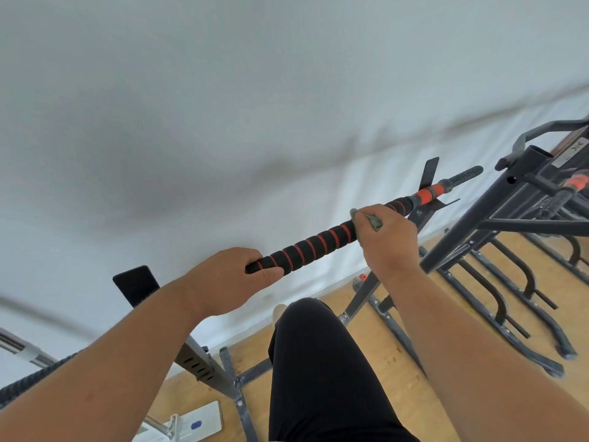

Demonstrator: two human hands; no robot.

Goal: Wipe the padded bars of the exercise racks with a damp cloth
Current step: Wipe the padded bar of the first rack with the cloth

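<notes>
Head view: the left hand [228, 279] grips the padded bar [314, 244] near its end, fingers curled round it. The right hand [387, 239] clamps the cloth [374, 221] around the bar's middle.

Matt foam padded bar [314, 244] — dark metal rack [487, 224], wooden floor [376, 330].
</notes>
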